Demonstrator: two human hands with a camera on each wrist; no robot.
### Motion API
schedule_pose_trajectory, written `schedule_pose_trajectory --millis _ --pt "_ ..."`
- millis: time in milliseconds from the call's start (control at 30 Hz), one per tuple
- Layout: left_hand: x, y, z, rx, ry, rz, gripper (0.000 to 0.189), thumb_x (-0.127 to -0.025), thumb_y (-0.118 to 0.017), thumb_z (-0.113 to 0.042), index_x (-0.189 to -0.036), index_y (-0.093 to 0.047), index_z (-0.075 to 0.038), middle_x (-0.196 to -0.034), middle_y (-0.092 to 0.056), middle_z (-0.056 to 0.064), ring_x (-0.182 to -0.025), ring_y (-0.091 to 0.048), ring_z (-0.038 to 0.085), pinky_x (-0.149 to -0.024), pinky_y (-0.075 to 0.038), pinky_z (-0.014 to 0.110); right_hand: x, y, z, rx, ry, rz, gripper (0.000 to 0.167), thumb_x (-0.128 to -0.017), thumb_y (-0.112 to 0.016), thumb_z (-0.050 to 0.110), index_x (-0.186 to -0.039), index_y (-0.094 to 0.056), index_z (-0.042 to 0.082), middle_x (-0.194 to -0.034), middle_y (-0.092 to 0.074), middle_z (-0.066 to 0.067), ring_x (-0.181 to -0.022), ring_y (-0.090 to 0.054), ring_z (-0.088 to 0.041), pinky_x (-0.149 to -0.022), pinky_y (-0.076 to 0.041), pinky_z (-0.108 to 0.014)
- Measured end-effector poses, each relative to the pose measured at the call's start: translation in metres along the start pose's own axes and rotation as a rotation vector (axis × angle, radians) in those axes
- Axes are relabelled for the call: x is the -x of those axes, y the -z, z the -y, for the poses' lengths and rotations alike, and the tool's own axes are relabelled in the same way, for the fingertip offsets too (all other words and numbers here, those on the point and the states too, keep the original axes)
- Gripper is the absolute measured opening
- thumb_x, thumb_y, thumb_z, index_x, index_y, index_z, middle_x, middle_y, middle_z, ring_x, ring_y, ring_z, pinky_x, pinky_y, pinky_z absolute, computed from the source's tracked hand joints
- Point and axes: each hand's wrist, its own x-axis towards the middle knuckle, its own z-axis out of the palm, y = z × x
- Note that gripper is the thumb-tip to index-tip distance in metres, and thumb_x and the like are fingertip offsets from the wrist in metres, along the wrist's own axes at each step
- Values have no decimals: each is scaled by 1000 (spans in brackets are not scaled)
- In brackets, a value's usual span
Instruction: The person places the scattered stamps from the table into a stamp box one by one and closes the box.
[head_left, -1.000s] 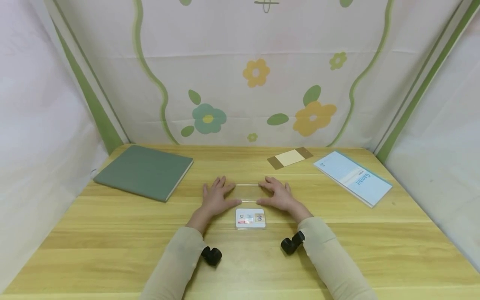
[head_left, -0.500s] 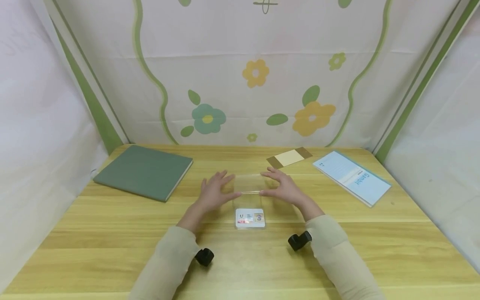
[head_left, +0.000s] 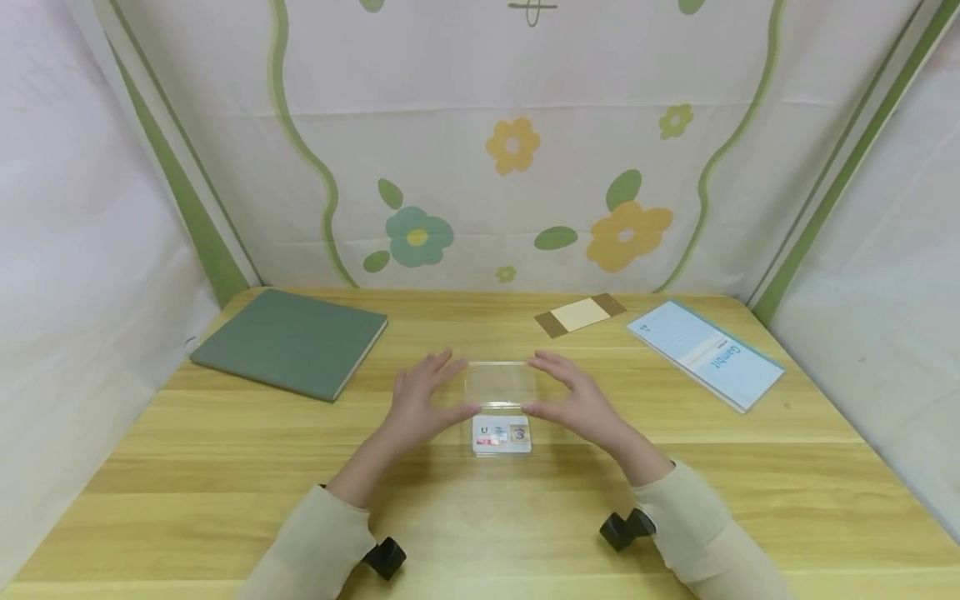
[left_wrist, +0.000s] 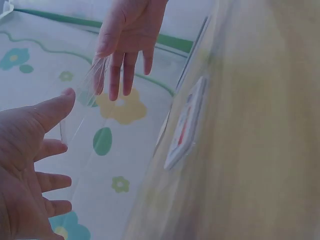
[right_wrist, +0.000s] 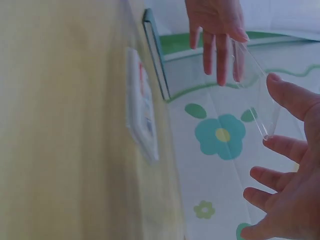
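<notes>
Both hands hold a clear plastic lid (head_left: pixel 500 385) above the table, one at each short end. My left hand (head_left: pixel 420 402) pinches its left end between thumb and index finger, the other fingers spread. At the opposite end, the right hand (head_left: pixel 581 407) grips it the same way. In the wrist views the see-through lid (right_wrist: pixel 257 100) hangs tilted, well off the wood. Just nearer to me, a white card-like piece (head_left: pixel 501 434) with a red print and a gold square lies flat on the table in a clear base. The lid's near edge comes close to it in the head view.
A dark green hardcover notebook (head_left: pixel 292 342) lies at the left of the wooden table (head_left: pixel 480 517). Towards the back right are a brown and cream card (head_left: pixel 580 315) and a pale blue "Gambit" pad (head_left: pixel 705 354). A flowered curtain (head_left: pixel 465 192) stands behind.
The clear lid has risen from the table in both hands and come nearer to me, towards the white piece. Both forearms have spread outward. The white piece stays in place.
</notes>
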Motion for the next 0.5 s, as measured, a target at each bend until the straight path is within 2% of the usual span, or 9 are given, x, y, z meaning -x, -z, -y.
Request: schedule_pose_trajectory --millis 267,500 --pt "21 -13 2 8 -37 -42 64 -70 -66 -44 -123 -50 -12 -134 -32 11 -124 -19 34 -90 -1 60 19 -12 -5 38 43 -19 66 -67 -72 32 -124 -47 9 -131 -35 -12 -118 -30 -34 -87 -24 -58" --pt "30 -27 11 -32 -16 -20 64 -71 -62 -49 -123 -50 -12 -131 -35 16 -122 -23 35 -89 -3 62 28 -19 -10 -7 -17 6 66 -67 -74 28 -125 -46 11 -133 -33 -12 -120 -27 -33 -89 -21 -58"
